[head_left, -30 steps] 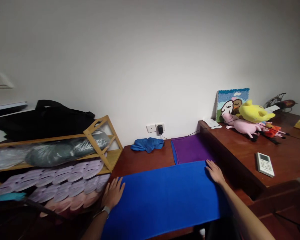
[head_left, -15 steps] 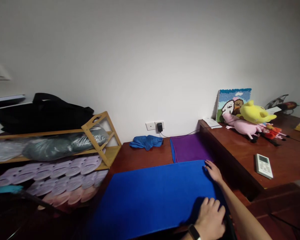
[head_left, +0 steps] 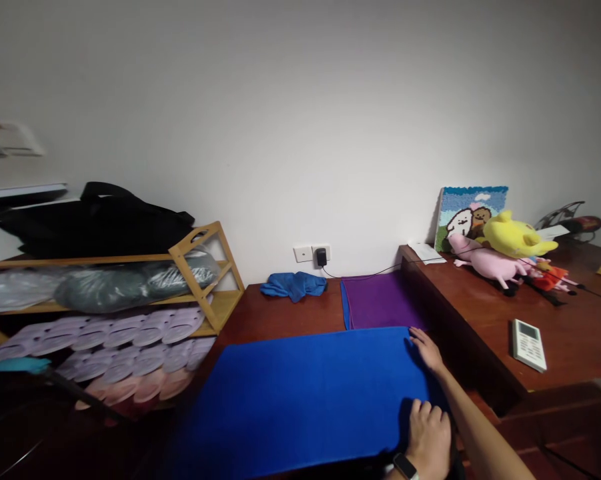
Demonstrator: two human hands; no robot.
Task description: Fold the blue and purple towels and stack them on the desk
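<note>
A large blue cloth (head_left: 300,400) lies spread flat over the dark red-brown tabletop in front of me. My right hand (head_left: 427,351) rests at its far right corner, with the fingers stretched out over the edge. Nearer to me, my left hand (head_left: 429,430), with a watch (head_left: 404,465) on its wrist, is at the cloth's right side. Its fingers are bent and close together on the cloth's edge; their tips are hard to see. Behind the blue cloth lies a folded purple cloth (head_left: 383,300) with a blue border showing at its left.
A crumpled blue cloth (head_left: 294,285) sits by the wall below a plugged-in adapter (head_left: 321,257). On the raised desk at right are plush toys (head_left: 513,237), a white remote-like device (head_left: 529,345) and a picture (head_left: 473,207). A wooden rack (head_left: 223,313) with clogs stands left.
My left hand has shifted slightly right, and its fingers have drawn closer together. My right hand stays at the far corner. The camera view has turned a little.
</note>
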